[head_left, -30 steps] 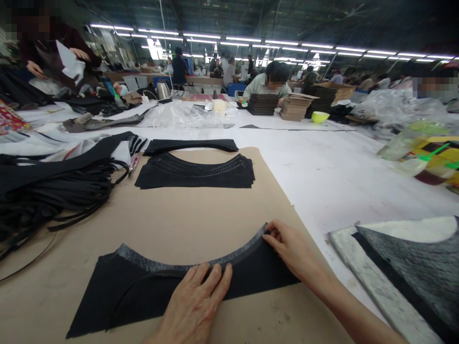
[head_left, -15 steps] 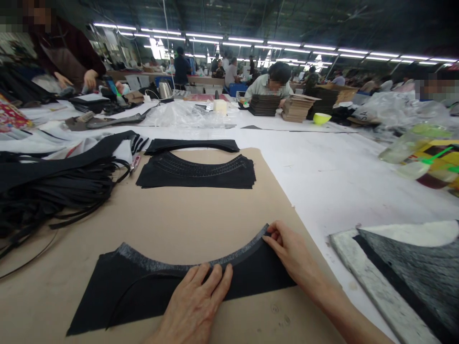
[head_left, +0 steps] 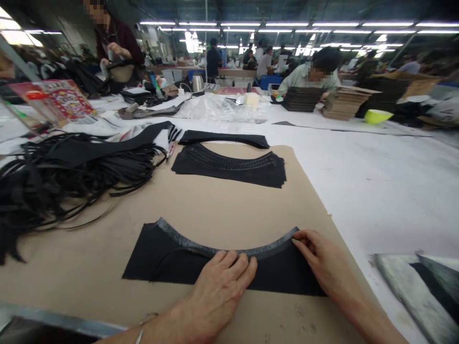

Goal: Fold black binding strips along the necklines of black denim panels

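Note:
A curved black fabric piece (head_left: 168, 258) with a grey inner edge lies on the brown cardboard sheet (head_left: 201, 205). My left hand (head_left: 224, 286) lies flat on its middle, fingers together and stretched out, pressing near the grey edge. My right hand (head_left: 322, 263) rests on the piece's right end, fingertips touching the upper right corner of the grey edge. Neither hand lifts the piece.
A stack of similar black curved pieces (head_left: 229, 165) lies farther back on the cardboard. A heap of black strips (head_left: 64, 177) fills the left. A grey and white board (head_left: 416, 291) sits at the right. Other people work at the far tables; a yellow-green bowl (head_left: 376, 116) stands there.
My head has turned left, so everything has slid right in view. Both hands stay pressed on the black piece in nearly the same spots.

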{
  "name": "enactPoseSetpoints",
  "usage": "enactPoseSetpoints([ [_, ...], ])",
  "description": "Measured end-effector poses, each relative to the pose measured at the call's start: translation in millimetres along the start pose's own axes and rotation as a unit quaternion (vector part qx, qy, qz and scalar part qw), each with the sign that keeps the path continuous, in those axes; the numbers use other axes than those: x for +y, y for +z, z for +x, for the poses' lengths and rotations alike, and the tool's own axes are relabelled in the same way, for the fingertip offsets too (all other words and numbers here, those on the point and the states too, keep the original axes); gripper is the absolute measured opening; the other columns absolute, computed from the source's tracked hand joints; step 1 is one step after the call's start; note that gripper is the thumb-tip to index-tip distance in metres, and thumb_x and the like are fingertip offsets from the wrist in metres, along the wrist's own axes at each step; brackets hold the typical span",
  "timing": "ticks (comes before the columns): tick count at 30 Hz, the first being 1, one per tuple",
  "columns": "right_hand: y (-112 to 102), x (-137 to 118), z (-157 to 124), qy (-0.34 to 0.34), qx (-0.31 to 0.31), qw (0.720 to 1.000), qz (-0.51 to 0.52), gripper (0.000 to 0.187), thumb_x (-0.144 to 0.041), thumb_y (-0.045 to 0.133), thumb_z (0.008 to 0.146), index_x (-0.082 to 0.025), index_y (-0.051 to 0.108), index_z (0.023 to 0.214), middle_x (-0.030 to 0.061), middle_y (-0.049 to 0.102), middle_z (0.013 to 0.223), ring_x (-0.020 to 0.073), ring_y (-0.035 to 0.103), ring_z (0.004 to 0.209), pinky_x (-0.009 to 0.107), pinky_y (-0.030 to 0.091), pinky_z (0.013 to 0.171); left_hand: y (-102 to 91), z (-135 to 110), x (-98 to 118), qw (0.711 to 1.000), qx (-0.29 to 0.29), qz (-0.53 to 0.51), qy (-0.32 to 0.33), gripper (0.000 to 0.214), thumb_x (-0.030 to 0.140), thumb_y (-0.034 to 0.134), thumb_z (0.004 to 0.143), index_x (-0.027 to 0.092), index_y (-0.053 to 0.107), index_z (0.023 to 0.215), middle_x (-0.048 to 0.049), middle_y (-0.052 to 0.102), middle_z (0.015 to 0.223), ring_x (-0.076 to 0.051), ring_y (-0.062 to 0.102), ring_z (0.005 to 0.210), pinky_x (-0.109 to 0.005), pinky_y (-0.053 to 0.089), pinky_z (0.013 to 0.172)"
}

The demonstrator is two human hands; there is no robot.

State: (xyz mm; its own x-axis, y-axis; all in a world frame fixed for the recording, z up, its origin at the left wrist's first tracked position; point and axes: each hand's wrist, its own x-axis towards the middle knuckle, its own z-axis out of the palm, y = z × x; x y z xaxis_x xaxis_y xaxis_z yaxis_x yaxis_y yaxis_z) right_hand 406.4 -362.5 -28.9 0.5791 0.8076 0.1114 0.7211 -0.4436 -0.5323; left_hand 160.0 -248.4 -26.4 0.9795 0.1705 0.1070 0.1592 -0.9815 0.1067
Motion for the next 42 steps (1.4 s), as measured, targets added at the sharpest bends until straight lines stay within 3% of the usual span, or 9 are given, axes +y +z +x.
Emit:
enactPoseSetpoints([
  [5, 5.7, -28.5, -7.0, -0.125, 0.029, 0.992, -0.007, 0.026, -0.044, 0.046, 0.089, -0.024, 0.061, 0.095, 0.004, 0.062, 0.091, 0.0186, 0.062, 0.076, 0.03, 0.049, 0.066, 2.1, -10.5, 6.1, 0.998, 0.059, -0.001, -0.023, 0.041, 0.017, 0.041, 0.093, 0.004, 0.042, 0.132, -0.0124, 0.056, 0.125, -0.024, 0.05, 0.112, -0.034, 0.042, 0.098],
  [9, 27.8, -74.6, -26.3, -0.286, -0.061, 0.954, 0.073, 0.02, -0.027, 0.043, 0.094, -0.026, 0.056, 0.109, 0.0033, 0.06, 0.102, 0.0131, 0.062, 0.091, 0.02, 0.051, 0.077, 6.0, -23.4, 11.0, 0.989, 0.117, -0.075, -0.057, 0.035, 0.016, 0.039, 0.093, 0.006, 0.049, 0.125, -0.0121, 0.057, 0.124, -0.023, 0.048, 0.118, -0.031, 0.04, 0.102],
  [14, 56.2, -95.8, -38.6, -0.33, -0.095, 0.936, 0.077, 0.029, -0.015, 0.037, 0.094, -0.023, 0.055, 0.114, 0.0054, 0.06, 0.104, 0.0115, 0.061, 0.095, 0.018, 0.051, 0.082, -13.6, -42.7, 1.8, 0.953, 0.209, -0.197, -0.097, 0.031, 0.009, 0.037, 0.089, 0.012, 0.058, 0.111, -0.0102, 0.061, 0.11, -0.019, 0.054, 0.105, -0.031, 0.046, 0.093],
  [17, 61.5, -92.3, -39.1, -0.344, -0.082, 0.934, 0.037, 0.032, -0.014, 0.038, 0.092, -0.023, 0.057, 0.116, 0.0065, 0.06, 0.106, 0.0131, 0.061, 0.097, 0.02, 0.052, 0.083, -32.2, -51.8, -21.6, 0.931, 0.246, -0.16, -0.216, 0.026, 0.011, 0.04, 0.092, 0.017, 0.06, 0.108, -0.0074, 0.063, 0.106, -0.02, 0.055, 0.101, -0.035, 0.043, 0.09],
  [21, 62.7, -92.1, -38.6, -0.365, -0.074, 0.928, -0.019, 0.043, -0.01, 0.038, 0.088, -0.022, 0.056, 0.125, 0.0073, 0.06, 0.1, 0.0149, 0.062, 0.087, 0.024, 0.055, 0.076, -46.8, -54.1, -56.2, 0.914, 0.148, -0.167, -0.338, 0.016, 0.024, 0.053, 0.091, 0.021, 0.063, 0.103, -0.0033, 0.067, 0.096, -0.021, 0.056, 0.094, -0.037, 0.04, 0.085],
  [24, 63.9, -96.1, -38.4, -0.381, -0.067, 0.921, -0.048, 0.048, -0.006, 0.036, 0.084, -0.022, 0.059, 0.123, 0.0078, 0.06, 0.095, 0.0164, 0.06, 0.081, 0.028, 0.055, 0.072, -51.0, -51.5, -69.4, 0.907, 0.079, -0.221, -0.35, 0.013, 0.028, 0.059, 0.086, 0.023, 0.066, 0.096, 0.0, 0.066, 0.086, -0.019, 0.057, 0.087, -0.035, 0.037, 0.084],
  [28, 64.7, -100.1, -37.8, -0.387, -0.067, 0.918, -0.054, 0.049, -0.003, 0.035, 0.082, -0.02, 0.062, 0.119, 0.0077, 0.059, 0.091, 0.0164, 0.058, 0.078, 0.028, 0.055, 0.069, -54.6, -47.5, -75.7, 0.897, 0.037, -0.247, -0.366, 0.015, 0.016, 0.059, 0.078, 0.025, 0.066, 0.088, 0.0024, 0.064, 0.084, -0.017, 0.057, 0.086, -0.034, 0.034, 0.085],
  [36, 64.5, -103.0, -34.7, -0.405, -0.063, 0.91, -0.058, 0.047, -0.002, 0.035, 0.081, -0.018, 0.063, 0.116, 0.0093, 0.059, 0.095, 0.0174, 0.057, 0.081, 0.028, 0.054, 0.071, -58.6, -40.9, -86.4, 0.91, -0.008, -0.224, -0.35, 0.011, 0.011, 0.056, 0.073, 0.021, 0.061, 0.073, 0.0031, 0.064, 0.076, -0.017, 0.057, 0.08, -0.035, 0.029, 0.083],
  [42, 67.5, -101.1, -33.0, -0.438, -0.05, 0.895, -0.07, 0.046, -0.003, 0.037, 0.08, -0.017, 0.062, 0.116, 0.0086, 0.063, 0.1, 0.0195, 0.056, 0.083, 0.031, 0.052, 0.072, -52.1, -39.5, -87.0, 0.916, -0.003, -0.202, -0.347, 0.009, 0.013, 0.059, 0.073, 0.02, 0.062, 0.07, 0.0028, 0.067, 0.075, -0.017, 0.057, 0.08, -0.036, 0.026, 0.08],
])
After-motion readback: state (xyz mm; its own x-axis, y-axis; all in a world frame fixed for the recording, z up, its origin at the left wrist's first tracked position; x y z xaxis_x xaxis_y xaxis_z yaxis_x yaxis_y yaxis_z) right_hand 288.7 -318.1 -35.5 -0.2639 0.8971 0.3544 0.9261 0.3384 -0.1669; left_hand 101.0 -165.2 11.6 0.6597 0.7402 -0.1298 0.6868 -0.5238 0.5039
